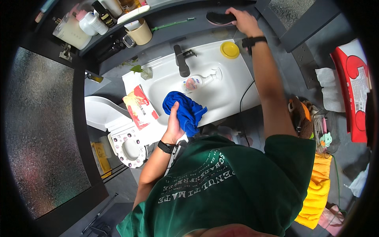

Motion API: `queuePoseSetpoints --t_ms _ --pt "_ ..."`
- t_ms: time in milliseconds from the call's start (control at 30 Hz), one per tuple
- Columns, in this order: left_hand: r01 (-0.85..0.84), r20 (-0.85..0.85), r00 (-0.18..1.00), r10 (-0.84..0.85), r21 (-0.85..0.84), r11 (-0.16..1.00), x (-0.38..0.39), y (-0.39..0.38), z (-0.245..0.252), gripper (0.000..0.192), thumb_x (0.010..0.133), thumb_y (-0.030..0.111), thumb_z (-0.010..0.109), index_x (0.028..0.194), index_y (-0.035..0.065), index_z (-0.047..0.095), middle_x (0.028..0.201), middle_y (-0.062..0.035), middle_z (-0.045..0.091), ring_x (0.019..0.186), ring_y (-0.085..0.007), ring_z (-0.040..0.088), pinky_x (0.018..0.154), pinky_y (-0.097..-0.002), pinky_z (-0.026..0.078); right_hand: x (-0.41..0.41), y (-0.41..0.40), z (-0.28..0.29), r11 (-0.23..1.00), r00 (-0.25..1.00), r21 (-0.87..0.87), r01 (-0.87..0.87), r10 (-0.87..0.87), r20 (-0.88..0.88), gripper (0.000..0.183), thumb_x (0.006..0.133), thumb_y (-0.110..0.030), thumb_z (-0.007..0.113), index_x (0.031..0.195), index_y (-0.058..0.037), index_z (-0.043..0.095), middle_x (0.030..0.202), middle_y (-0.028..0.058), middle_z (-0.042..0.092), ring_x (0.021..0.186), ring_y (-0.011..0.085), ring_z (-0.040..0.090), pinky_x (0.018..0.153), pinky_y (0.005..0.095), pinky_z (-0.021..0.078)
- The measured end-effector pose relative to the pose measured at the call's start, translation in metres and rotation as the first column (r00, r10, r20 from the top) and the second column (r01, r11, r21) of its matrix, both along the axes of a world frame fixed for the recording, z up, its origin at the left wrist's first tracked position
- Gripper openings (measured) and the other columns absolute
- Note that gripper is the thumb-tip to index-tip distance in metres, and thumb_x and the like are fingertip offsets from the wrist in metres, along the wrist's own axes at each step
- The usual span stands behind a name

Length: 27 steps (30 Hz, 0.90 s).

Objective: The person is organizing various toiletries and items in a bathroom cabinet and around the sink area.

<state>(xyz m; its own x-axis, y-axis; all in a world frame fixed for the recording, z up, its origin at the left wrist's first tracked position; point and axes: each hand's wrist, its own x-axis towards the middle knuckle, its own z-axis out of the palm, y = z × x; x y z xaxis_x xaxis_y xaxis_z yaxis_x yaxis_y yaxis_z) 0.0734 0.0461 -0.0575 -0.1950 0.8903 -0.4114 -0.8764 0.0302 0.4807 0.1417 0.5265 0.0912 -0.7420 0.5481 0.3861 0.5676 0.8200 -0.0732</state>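
Observation:
My left hand (174, 126) grips a bunched blue cloth (185, 111) over the near edge of the white washbasin (234, 97). Up on the dark shelf, my right hand (244, 22) has its fingers on one end of a black hairbrush with a pink rim (219, 18); whether it bears the brush's weight I cannot tell. A pump spray bottle (194, 83) lies on its side in the basin, below the dark faucet (181, 62). At the basin's back right corner sits a round yellow dish (229, 49). A red and cream packet (140, 107) rests on the left rim.
Left of the brush are a green toothbrush (174, 24) and a beige cup (141, 33). Bottles (97, 25) crowd the upper shelf. A small glass with a plant (146, 73) stands behind the packet. A toilet (130, 149) is at left, a yellow towel (318, 189) at right.

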Motion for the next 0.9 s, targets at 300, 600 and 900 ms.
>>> queuePoseSetpoints --t_ms 300,600,900 --pt "-0.113 0.084 0.991 0.108 0.059 0.992 0.0 0.006 -0.001 0.094 0.102 0.077 0.044 0.158 0.0009 0.041 0.152 -0.0219 0.055 0.142 -0.0428 0.054 0.117 -0.0557 0.046 -0.009 -0.04 -0.039 0.978 0.865 0.183 -0.103 0.179 -0.469 0.034 0.095 -0.011 0.075 0.128 -0.0129 0.067 0.117 0.0144 0.073 0.111 0.0366 0.07 0.095 0.0457 0.0566" --pt "-0.033 -0.078 0.996 0.037 0.062 0.998 0.003 0.074 -0.014 0.082 0.109 0.07 0.036 0.157 0.0041 0.046 0.151 -0.0143 0.059 0.138 -0.028 0.057 0.12 -0.043 0.044 0.04 -0.304 -0.157 0.259 0.81 -0.802 -0.539 -0.1 -0.577 0.073 0.098 -0.021 0.079 0.159 -0.0032 0.042 0.151 0.0159 0.058 0.137 0.0231 0.057 0.117 0.039 0.0445" --pt "-0.143 -0.42 0.895 0.148 0.044 0.989 -0.032 0.057 0.009 0.045 0.113 0.029 0.046 0.15 0.0042 0.051 0.143 -0.0083 0.056 0.118 -0.0203 0.061 0.095 -0.0372 0.055 -0.009 -0.194 -0.043 0.651 0.755 -0.642 -0.404 -0.159 -0.636 0.061 0.096 -0.031 0.081 0.149 -0.0116 0.058 0.129 0.0148 0.073 0.11 0.0246 0.073 0.099 0.0369 0.0562"
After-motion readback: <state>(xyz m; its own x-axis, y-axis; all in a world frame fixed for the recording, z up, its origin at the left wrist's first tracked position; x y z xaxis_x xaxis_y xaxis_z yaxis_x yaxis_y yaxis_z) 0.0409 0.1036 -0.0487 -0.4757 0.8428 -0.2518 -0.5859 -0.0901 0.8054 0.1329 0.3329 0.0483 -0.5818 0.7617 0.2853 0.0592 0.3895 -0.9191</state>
